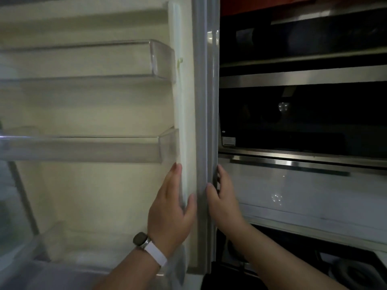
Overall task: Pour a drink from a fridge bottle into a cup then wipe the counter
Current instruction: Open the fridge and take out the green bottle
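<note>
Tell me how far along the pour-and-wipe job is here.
Barely begun. Done: the fridge door stands open, its door shelves showing. In hand: the left hand rests on the door's inner edge; the right hand grips its outer edge. To do: fetching, pouring, wiping; no bottle or cup is in view.

Dim kitchen, stacked built-in ovens [303, 118]

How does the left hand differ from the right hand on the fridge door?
The left hand lies flat on the white inner side of the fridge door; the right hand grips its grey edge. The left wrist wears a watch; the right wrist is bare. Both touch the door at similar height.
</note>
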The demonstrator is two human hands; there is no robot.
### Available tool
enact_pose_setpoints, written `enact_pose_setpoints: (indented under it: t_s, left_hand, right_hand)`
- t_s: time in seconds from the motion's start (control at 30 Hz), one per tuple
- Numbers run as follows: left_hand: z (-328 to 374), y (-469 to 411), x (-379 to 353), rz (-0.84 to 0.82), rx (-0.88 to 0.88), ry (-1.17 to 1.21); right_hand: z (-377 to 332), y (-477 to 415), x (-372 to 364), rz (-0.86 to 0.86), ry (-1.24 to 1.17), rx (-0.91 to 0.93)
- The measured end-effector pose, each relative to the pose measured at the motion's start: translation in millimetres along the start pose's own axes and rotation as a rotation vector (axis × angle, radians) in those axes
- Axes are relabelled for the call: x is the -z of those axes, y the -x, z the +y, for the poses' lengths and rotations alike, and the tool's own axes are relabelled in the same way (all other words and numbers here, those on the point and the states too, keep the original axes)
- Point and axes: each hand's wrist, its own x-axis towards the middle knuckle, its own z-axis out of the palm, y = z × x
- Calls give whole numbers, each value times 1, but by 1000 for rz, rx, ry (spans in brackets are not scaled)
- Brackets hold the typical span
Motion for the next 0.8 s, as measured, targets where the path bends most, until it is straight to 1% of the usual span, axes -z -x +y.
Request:
enact_pose_setpoints:
  t_s: [0.1, 0.2, 0.33, 0.5, 0.67, 0.8]
  left_hand:
    - [-6, -8, -9, 24, 19, 5]
    - [-14, -18, -17, 11, -7, -32]
    - [-25, -28, -27, -32, -33, -75]
    - [-32, -37, -44, -48, -12, -49]
    - [-36, -43, -57, -25, 32, -12]
    - [-37, -47, -62, -13, 36, -39]
  right_hand:
    - [1, -14, -5, 1, -5, -62]
    - [10, -30, -9, 16, 14, -93]
    - [14, -45, -10, 7, 27, -110]
    - [21, -64, -10, 5, 8, -99]
    - [25, -77, -8, -54, -11, -120]
    - [29, -86, -2, -97, -23, -117]
